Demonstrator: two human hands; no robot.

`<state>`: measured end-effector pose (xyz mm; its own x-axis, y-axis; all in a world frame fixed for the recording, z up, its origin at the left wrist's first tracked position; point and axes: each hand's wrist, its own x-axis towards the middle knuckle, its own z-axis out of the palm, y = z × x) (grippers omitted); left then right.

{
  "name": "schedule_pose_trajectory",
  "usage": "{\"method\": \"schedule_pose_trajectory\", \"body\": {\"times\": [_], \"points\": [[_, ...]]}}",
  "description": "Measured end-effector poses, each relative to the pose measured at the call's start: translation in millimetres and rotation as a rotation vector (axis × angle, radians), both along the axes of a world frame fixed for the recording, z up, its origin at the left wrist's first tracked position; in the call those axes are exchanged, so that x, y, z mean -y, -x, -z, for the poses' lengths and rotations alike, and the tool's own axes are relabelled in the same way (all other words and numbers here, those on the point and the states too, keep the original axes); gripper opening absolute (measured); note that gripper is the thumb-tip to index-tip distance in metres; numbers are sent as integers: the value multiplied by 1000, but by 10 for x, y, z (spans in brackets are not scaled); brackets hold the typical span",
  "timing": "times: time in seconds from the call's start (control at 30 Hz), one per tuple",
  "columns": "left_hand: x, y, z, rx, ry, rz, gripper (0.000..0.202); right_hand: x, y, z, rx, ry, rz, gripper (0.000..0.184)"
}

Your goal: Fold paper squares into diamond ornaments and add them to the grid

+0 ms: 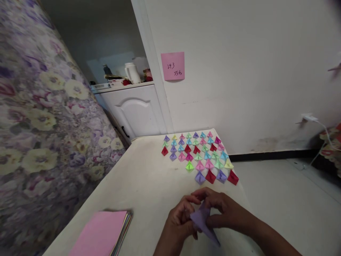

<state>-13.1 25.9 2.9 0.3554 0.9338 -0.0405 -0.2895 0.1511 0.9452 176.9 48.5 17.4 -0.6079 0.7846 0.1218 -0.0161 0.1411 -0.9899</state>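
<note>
A piece of folded purple paper is held between my two hands over the near right part of the table. My left hand is closed on its left edge, fingers curled and thumb underneath. From the right, my right hand pinches the same paper between thumb and fingers. One pointed end of the paper sticks out downward. Beyond my hands, several small folded paper pieces in red, purple, pink, green, blue and yellow lie in rows.
A stack of coloured paper sheets, pink on top, lies at the near left of the cream tabletop. A floral curtain hangs at the left. Behind stand a white cabinet and a wall with a pink note.
</note>
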Motion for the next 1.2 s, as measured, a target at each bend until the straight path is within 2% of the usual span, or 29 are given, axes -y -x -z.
{"method": "schedule_pose_trajectory", "body": {"times": [0.07, 0.17, 0.27, 0.37, 0.43, 0.53, 0.63, 0.8, 0.97, 1.2], "points": [[17, 8, 0, -12, 18, -3, 17, -13, -23, -14, -46, 33, -30, 9], [41, 19, 49, 37, 53, 60, 17, -22, -45, -20, -116, 130, -40, 9], [47, 24, 77, 103, 41, 112, 19, -27, -54, 12, -185, 251, -41, 17], [37, 22, 25, 116, 31, 86, 16, -45, -77, 53, -258, 325, -78, 26], [24, 19, -17, 93, 33, 67, 14, -67, -104, 57, -276, 307, -98, 23], [5, 11, -22, 31, 42, 65, 17, -103, -153, 29, -181, 176, -67, 16], [-3, 0, 25, -10, 50, 53, 22, -123, -189, 16, -38, 68, -41, 18], [7, -21, 13, -61, 86, 86, 30, -120, -207, 103, 0, 296, -85, 25], [-13, -41, -10, -63, 89, 6, 31, -120, -156, 203, -77, 404, -24, 25], [-66, -27, 73, -164, 71, -136, 31, -125, -74, 191, -156, 412, 2, 28]]}}
